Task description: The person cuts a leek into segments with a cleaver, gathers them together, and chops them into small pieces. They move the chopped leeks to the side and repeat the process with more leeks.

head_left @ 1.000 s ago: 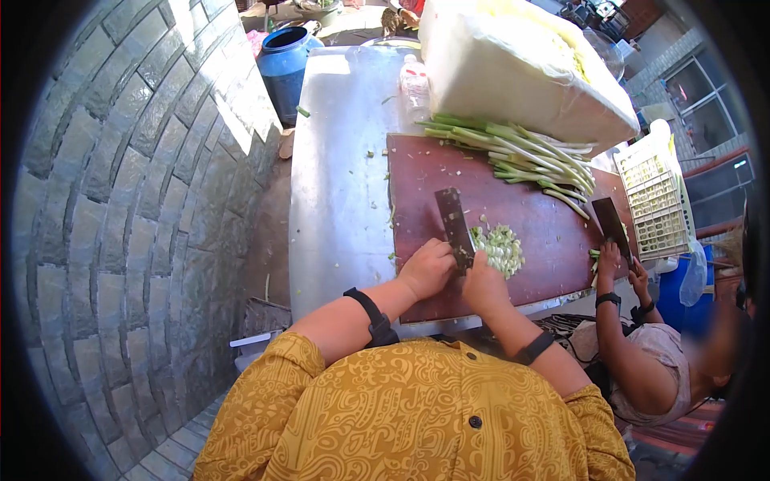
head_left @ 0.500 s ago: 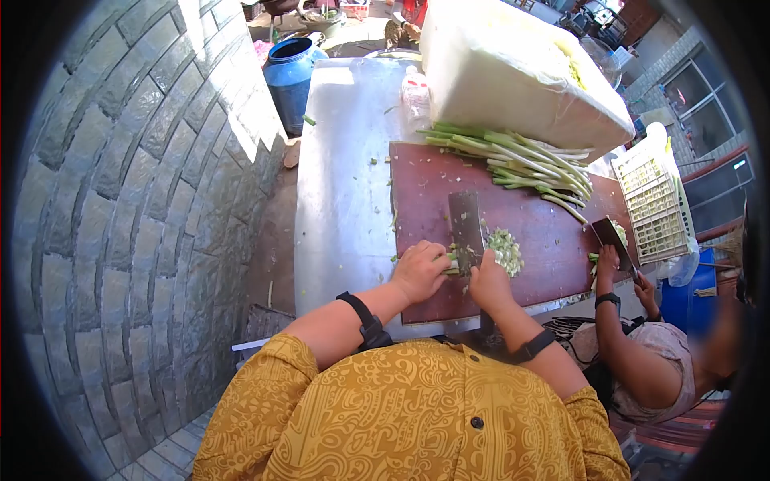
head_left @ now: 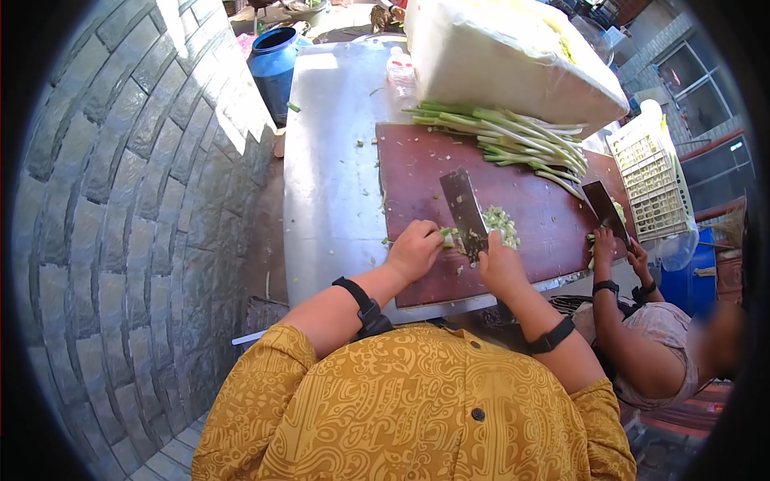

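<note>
My right hand (head_left: 504, 266) grips a wide-bladed cleaver (head_left: 464, 207), its blade tilted over the reddish-brown cutting board (head_left: 425, 180). My left hand (head_left: 415, 250) is closed round green onions (head_left: 447, 237), whose cut ends poke out towards the blade. Most of their length is hidden under my fingers. Chopped green onion (head_left: 499, 226) lies in a small pile just right of the cleaver. Farther back on the board rests a heap of whole green onions (head_left: 521, 143).
On my right a co-worker's hands (head_left: 616, 247) hold another cleaver (head_left: 603, 210). A large white box (head_left: 505, 72) and a plastic bottle (head_left: 400, 74) stand behind the board. A white crate (head_left: 651, 180) is at right, a blue barrel (head_left: 274, 72) beyond the metal table (head_left: 325, 192), a stone wall (head_left: 144, 240) at left.
The cleaver has shifted slightly away from my left hand and tilted more, with my right hand moving a little right. The whole view has also shifted a bit.
</note>
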Motion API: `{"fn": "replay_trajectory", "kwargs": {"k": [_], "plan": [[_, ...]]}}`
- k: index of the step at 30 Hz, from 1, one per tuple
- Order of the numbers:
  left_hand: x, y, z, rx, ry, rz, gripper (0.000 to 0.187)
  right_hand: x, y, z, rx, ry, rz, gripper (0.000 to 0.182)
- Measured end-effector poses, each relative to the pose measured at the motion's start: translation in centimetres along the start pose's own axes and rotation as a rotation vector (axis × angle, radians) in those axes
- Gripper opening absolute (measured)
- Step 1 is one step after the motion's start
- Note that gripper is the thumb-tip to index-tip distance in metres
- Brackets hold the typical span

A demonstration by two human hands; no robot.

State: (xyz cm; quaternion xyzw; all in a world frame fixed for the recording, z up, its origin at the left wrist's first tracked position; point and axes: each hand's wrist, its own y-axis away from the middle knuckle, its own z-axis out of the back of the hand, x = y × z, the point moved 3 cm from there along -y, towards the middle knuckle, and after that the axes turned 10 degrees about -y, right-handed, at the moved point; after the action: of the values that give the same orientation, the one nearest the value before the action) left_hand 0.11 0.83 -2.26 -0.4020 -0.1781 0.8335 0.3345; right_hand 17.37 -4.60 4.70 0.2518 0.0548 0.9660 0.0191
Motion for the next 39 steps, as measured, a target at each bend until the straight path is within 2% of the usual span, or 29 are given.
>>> {"fn": "replay_trajectory", "kwargs": {"k": [5,14,20,26,30,34,39], "plan": [[0.2,-0.2,-0.9,0.005,-0.016,0.036,0.012,2.2,1.9,1.1,0.106,0.009,-0.034,0.027],[0.4,0.1,-1.0,0.022,0.019,0.01,0.011,2.2,2.2,1.3,0.242,0.1,-0.067,0.022],[0.3,0.2,-1.5,0.043,0.011,-0.013,0.011,1.5,-0.8,-2.6,0.157,0.133,-0.103,0.025],[-0.3,-0.2,0.2,-0.004,0.066,-0.014,0.01,-1.8,-1.2,-3.0,-0.157,-0.092,-0.082,0.034],[0.1,-0.2,-0.3,-0.009,0.047,-0.006,0.009,-1.0,-0.4,-1.3,-0.098,-0.126,-0.069,0.033],[0.3,-0.1,-0.8,-0.031,0.038,0.036,0.01,1.8,1.7,1.1,0.079,-0.024,-0.023,0.03],[0.4,0.0,-0.9,0.012,0.021,0.024,0.011,1.9,2.6,1.1,0.21,0.046,-0.096,0.029]]}}
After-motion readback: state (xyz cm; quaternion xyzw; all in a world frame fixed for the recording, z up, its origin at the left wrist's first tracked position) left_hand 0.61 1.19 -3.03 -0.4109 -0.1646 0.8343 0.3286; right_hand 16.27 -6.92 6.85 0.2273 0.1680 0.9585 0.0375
